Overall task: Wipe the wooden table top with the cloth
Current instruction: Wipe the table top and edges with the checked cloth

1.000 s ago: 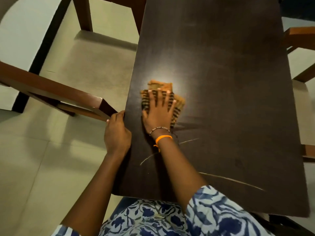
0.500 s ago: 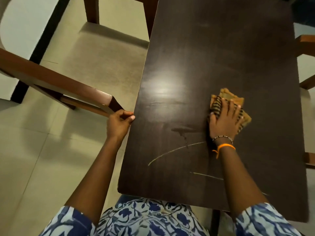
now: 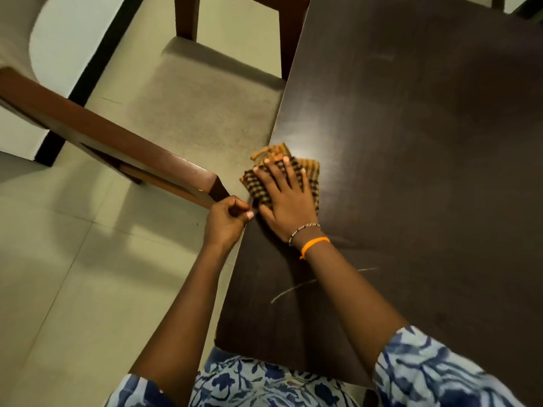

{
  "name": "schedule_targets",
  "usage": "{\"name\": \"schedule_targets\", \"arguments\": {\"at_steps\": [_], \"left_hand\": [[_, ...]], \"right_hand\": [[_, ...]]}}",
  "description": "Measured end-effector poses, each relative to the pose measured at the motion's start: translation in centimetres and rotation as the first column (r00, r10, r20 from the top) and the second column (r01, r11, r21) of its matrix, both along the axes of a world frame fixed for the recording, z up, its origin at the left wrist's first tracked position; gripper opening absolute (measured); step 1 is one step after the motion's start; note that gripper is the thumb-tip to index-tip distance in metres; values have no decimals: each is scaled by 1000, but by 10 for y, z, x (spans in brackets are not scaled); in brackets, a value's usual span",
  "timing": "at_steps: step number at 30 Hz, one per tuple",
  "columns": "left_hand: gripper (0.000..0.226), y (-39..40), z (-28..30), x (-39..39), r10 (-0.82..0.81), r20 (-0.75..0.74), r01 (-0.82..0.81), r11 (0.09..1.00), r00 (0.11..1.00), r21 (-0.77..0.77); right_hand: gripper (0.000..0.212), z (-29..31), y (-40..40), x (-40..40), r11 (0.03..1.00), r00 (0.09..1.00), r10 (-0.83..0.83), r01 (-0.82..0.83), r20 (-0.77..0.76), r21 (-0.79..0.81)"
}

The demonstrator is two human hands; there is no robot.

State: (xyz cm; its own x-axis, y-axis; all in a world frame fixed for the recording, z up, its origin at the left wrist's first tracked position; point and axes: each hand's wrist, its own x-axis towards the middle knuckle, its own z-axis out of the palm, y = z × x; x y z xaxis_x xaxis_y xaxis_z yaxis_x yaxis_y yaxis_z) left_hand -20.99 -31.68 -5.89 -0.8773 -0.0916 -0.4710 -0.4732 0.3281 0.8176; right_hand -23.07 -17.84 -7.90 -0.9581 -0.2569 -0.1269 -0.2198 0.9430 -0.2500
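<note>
At the far left of the frame I see the pale floor (image 3: 44, 274), and in the upper left a bit of white wall with a dark strip running along its bottom. Next comes a chair (image 3: 188, 113) with a brown wooden back rail that slants from the left edge down toward the middle, and a soft grey seat behind it in the upper middle. The corner of that rail ends just beside my left hand (image 3: 224, 220). My left hand sits at the left edge of the table, a little below the middle of the frame. Its fingers are curled in, and the thumb tip touches the table edge, but I cannot tell if the fingers really hold the edge or just rest there. Right beside it, on the table, is my right hand (image 3: 286, 198). Its fingers are straight and spread out, and it presses flat on the cloth (image 3: 308, 171). The cloth is folded, with brown and black checks, and it lies at the left edge of the table top, near the middle of the frame, with one corner poking out past the edge. On my right wrist are a bead bracelet and an orange band (image 3: 313, 245). The dark wooden table top (image 3: 426, 157) fills the right side of the frame. A thin pale streak (image 3: 293, 289) curves across it below my wrist. At the bottom my blue and white flower sleeves (image 3: 435, 374) show.
</note>
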Motion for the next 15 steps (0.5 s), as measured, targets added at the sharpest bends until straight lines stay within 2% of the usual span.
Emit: {"name": "schedule_targets", "arguments": {"at_steps": [4,9,11,13,15], "left_hand": [[6,0,0,-1,-14,21,15,1000,1000,-18],[15,0,-1,5,21,32,-20,999,999,-33],[18,1,1,6,40,38,-39,999,998,-22],[7,2,3,6,75,76,-78,996,994,44],[15,3,4,5,116,113,-129,985,987,118]], "right_hand": [[69,-1,11,-56,994,994,-105,106,-34,35],[63,8,15,-110,980,978,-198,195,60,50],[64,10,10,-106,980,976,-199,196,89,45],[64,12,0,-80,981,977,-193,189,89,49],[65,12,-11,-39,987,984,-157,154,88,41]]}}
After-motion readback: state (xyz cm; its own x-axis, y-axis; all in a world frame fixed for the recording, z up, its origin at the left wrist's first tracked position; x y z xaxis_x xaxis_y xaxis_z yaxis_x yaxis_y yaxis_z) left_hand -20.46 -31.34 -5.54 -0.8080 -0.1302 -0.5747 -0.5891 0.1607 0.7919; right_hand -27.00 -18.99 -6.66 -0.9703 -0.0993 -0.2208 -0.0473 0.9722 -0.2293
